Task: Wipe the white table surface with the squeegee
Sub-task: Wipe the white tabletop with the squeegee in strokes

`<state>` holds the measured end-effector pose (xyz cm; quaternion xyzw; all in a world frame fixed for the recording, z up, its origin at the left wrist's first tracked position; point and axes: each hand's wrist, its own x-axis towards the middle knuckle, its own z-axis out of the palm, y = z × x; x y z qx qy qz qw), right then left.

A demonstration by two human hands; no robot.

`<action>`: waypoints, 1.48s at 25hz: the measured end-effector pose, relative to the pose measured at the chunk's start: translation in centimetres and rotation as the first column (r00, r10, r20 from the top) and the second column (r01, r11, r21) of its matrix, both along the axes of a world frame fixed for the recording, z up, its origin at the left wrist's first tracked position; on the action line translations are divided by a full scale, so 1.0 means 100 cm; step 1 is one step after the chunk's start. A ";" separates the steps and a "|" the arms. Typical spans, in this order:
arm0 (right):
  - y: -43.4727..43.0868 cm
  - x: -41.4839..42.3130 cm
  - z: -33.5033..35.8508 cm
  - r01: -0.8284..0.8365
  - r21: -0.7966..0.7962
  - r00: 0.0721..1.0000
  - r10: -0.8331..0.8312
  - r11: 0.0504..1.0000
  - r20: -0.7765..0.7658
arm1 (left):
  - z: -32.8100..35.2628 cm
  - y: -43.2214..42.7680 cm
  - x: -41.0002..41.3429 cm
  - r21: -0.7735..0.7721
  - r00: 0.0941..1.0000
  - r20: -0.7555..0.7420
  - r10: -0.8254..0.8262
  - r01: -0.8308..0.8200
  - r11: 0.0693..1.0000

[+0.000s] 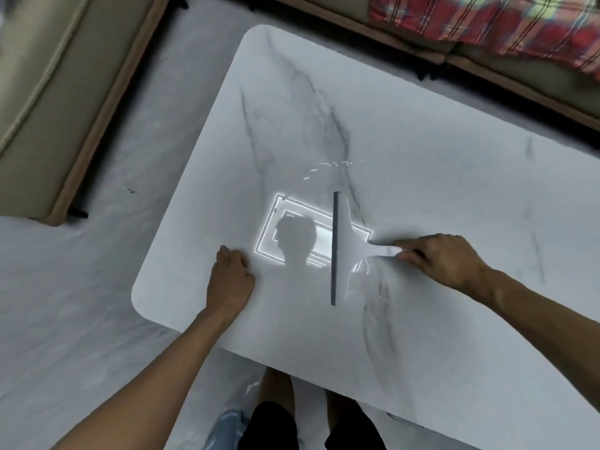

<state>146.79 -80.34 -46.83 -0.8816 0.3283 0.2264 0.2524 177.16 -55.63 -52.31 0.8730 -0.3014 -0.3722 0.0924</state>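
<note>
A white squeegee (344, 245) with a long dark rubber blade lies flat against the white marble-patterned table (422, 177), blade pointing left. My right hand (441, 258) grips its short white handle from the right. My left hand (230, 280) rests on the table near the left edge, fingers curled under, holding nothing. A bright ceiling-light reflection and a head shadow sit between the two hands. Small wet streaks glint just beyond the blade.
A beige sofa (48, 102) with wooden trim stands to the left across a strip of pale floor. Another sofa with a red plaid cloth (506, 21) runs along the table's far side. My legs (311, 417) show at the table's near edge.
</note>
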 end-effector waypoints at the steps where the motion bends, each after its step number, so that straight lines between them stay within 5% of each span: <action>1: -0.009 -0.022 0.005 0.050 -0.042 0.998 -0.051 0.998 -0.032 | 0.000 -0.007 0.000 0.047 0.999 0.019 -0.026 0.025 0.999; 6: -0.009 -0.058 0.029 0.066 -0.203 0.996 -0.078 0.977 -0.053 | 0.008 -0.016 0.003 0.099 0.988 0.142 0.068 -0.082 0.992; 10: 0.040 0.033 0.020 -0.169 0.005 0.986 0.169 0.986 -0.003 | 0.015 -0.009 0.025 0.017 0.952 0.176 0.252 -0.259 0.966; 16: 0.155 0.209 -0.017 -0.605 0.206 0.792 0.608 0.769 0.058 | 0.013 0.032 0.086 0.004 0.906 0.221 0.361 -0.371 0.929; 22: 0.085 0.219 -0.030 -0.433 0.160 0.900 0.434 0.887 0.028 | 0.004 0.033 0.101 -0.017 0.966 0.137 0.218 -0.218 0.976; 27: -0.007 0.144 -0.021 -0.105 0.058 0.994 0.107 0.993 -0.020 | 0.005 -0.018 0.076 -0.048 0.997 -0.002 0.076 -0.076 0.996; 32: -0.052 0.028 -0.001 0.176 -0.086 0.981 -0.182 0.981 -0.070 | 0.011 -0.077 0.034 -0.075 0.998 -0.046 -0.037 0.033 0.997; 37: -0.072 -0.048 0.033 0.249 -0.215 0.954 -0.278 0.944 -0.114 | 0.008 -0.115 -0.007 -0.098 0.993 0.002 -0.121 0.120 0.988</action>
